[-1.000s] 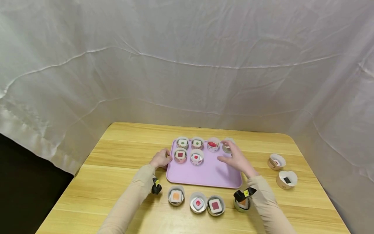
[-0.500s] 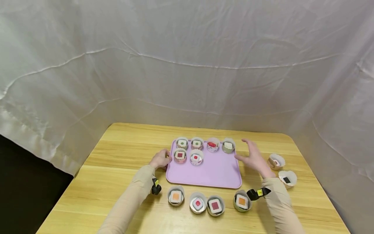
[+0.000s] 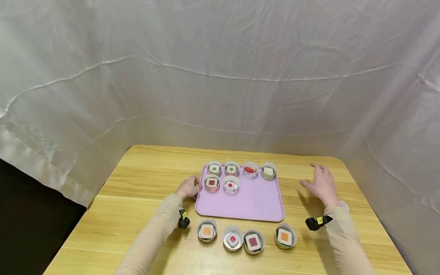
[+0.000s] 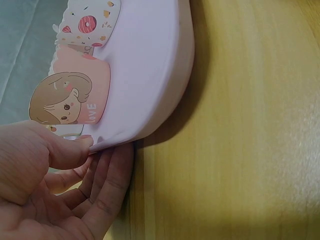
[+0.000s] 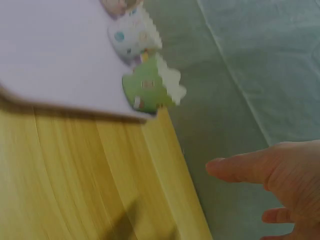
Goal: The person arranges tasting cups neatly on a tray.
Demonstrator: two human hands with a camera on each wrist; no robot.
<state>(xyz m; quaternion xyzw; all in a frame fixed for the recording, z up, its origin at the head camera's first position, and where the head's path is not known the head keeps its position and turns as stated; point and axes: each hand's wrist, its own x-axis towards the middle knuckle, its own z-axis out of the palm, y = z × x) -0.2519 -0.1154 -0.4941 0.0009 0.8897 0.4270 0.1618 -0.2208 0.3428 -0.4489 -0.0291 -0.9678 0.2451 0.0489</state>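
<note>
Since the earlier frame, the right hand [image 3: 323,186] is swinging to lower right, splayed and empty. Left of centre, I'm seeing the left hand [image 3: 188,187] pinching the tray [image 3: 245,202], lower centre; level gripping should be keeping its 6 cups [image 3: 231,186] steady.

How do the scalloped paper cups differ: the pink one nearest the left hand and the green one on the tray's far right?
The pink cup shows a cartoon girl; the green cup, small motifs. The pink cup holds a red-centred white piece; the green cup, a piece white on top. Both stand on the lilac rectangular tray.
</note>
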